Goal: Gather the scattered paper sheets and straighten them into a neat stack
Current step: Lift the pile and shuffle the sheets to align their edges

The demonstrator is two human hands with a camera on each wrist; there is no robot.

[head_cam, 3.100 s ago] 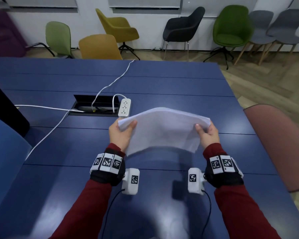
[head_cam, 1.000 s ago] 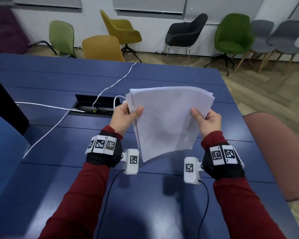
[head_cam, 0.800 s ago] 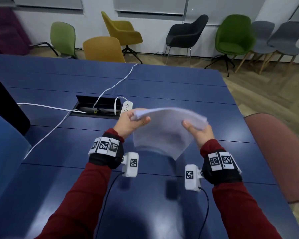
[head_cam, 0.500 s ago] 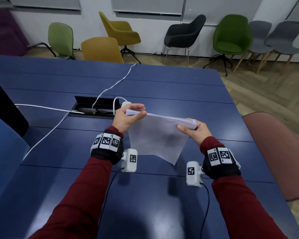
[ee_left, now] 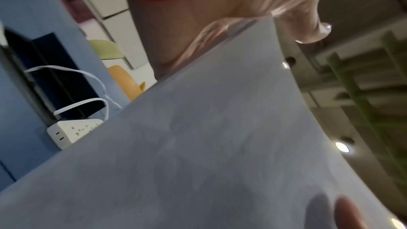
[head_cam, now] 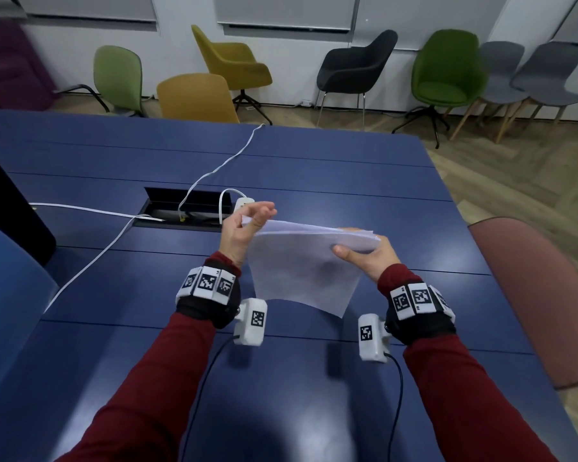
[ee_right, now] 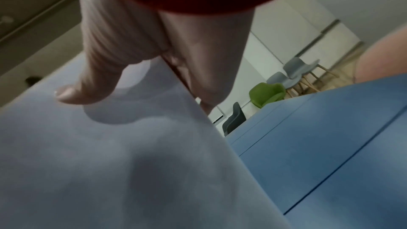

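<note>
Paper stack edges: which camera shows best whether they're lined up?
Head view. It shows the whole paper stack with its layered far edge between the left hand and right hand. Both wrist views show only one blurred sheet face, no layers.

Blue table (head_cam: 314,168) with an open cable hatch (head_cam: 187,208) at its middle, a white power strip (head_cam: 242,205) just right of it, white cables (head_cam: 90,258) trailing left and far. Pink chair back (head_cam: 531,295) at the near right edge. Along the far wall: light green chair (head_cam: 117,75), two mustard chairs (head_cam: 197,98), black chair (head_cam: 357,68), green armchair (head_cam: 447,71), two grey chairs (head_cam: 528,75).
</note>
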